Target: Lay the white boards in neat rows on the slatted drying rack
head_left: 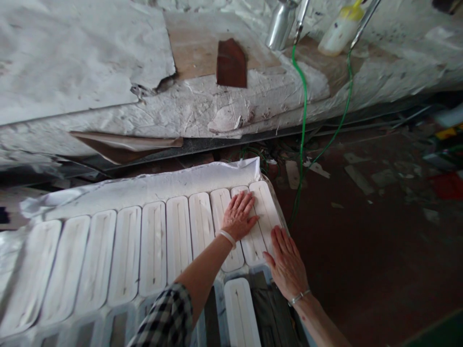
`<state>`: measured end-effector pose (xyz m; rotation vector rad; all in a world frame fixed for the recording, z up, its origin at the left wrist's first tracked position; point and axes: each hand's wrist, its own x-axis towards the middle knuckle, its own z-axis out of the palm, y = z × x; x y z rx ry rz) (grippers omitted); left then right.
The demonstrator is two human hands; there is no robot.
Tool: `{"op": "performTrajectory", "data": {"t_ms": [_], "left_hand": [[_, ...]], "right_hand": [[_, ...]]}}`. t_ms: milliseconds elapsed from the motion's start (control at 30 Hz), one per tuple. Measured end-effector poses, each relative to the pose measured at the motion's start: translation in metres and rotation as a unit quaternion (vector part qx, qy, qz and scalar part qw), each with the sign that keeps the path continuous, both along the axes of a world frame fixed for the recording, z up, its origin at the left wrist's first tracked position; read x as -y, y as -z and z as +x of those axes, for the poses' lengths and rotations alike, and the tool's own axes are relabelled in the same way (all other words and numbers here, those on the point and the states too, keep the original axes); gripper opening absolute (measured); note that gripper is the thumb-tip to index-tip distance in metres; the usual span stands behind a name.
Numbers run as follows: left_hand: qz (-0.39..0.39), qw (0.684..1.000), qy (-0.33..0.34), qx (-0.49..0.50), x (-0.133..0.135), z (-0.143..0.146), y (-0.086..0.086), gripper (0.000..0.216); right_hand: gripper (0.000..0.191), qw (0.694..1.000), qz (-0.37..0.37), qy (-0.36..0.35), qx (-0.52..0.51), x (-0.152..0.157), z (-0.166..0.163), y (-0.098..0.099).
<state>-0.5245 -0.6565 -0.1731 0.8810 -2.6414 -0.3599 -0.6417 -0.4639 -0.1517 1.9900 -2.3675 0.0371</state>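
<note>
Long white pieces with rounded corners and a thin line down the middle lie side by side in a row. My left hand (238, 217) rests flat with fingers spread on the pieces near the right end of that row. My right hand (287, 260) lies along the right edge of the end piece (263, 202), its fingers stretched out and thumb apart. Neither hand grasps anything. Closer to me, a single white piece (240, 308) of the same kind sits on a lower row of grey frames. White cloth (152, 193) is folded up along the far side.
Across the back runs a paper-covered bench (195, 101) with torn edges. On it are a brown scrap (231, 62), a metal bottle (281, 24) and a yellow-capped squeeze bottle (340, 31). Green hoses (304, 96) hang down to the dark floor (361, 241), where scraps are scattered.
</note>
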Motion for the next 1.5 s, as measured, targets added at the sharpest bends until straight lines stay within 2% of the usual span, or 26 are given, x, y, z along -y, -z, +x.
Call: {"op": "performTrajectory", "data": {"t_ms": [333, 633, 800, 900, 1000, 1067, 1133, 1233, 1333, 1433, 1500], "left_hand": [[-0.015, 1.000, 0.004, 0.005, 0.000, -0.001, 0.006, 0.066], [-0.008, 1.000, 0.006, 0.019, 0.000, 0.000, 0.004, 0.067], [0.024, 0.997, 0.020, 0.065, 0.004, 0.001, -0.012, 0.071], [0.036, 0.997, 0.027, 0.066, 0.008, 0.021, -0.031, 0.072], [0.036, 0.999, -0.009, 0.038, 0.007, 0.078, -0.049, 0.070], [0.048, 0.996, -0.066, 0.018, -0.003, 0.138, -0.058, 0.065], [0.075, 0.985, -0.152, -0.006, -0.023, 0.208, -0.067, 0.057], [0.123, 0.946, -0.297, -0.024, -0.074, 0.314, -0.079, 0.046], [0.153, 0.906, -0.395, 0.012, -0.138, 0.401, -0.085, 0.044], [0.176, 0.854, -0.488, 0.045, -0.202, 0.463, -0.081, 0.051], [0.206, 0.799, -0.562, 0.056, -0.237, 0.489, -0.071, 0.057]], "right_hand": [[0.074, 0.999, 0.019, 0.031, 0.022, 0.025, 0.017, 0.002], [0.052, 0.997, 0.070, -0.002, 0.021, 0.017, 0.037, -0.006], [0.050, 0.996, 0.076, -0.013, 0.037, 0.020, 0.033, -0.010], [0.052, 0.996, 0.066, -0.012, 0.066, 0.022, 0.032, -0.021], [0.059, 0.992, 0.022, -0.021, 0.124, 0.017, 0.043, -0.039], [0.064, 0.979, 0.001, -0.027, 0.204, 0.005, 0.060, -0.052], [0.063, 0.955, 0.011, -0.017, 0.296, -0.015, 0.083, -0.060], [0.051, 0.911, 0.072, 0.001, 0.406, -0.057, 0.128, -0.063], [0.039, 0.871, 0.115, -0.013, 0.477, -0.100, 0.181, -0.059], [0.029, 0.865, 0.110, -0.059, 0.486, -0.131, 0.244, -0.059], [0.027, 0.866, 0.111, -0.109, 0.475, -0.141, 0.289, -0.063]]}}
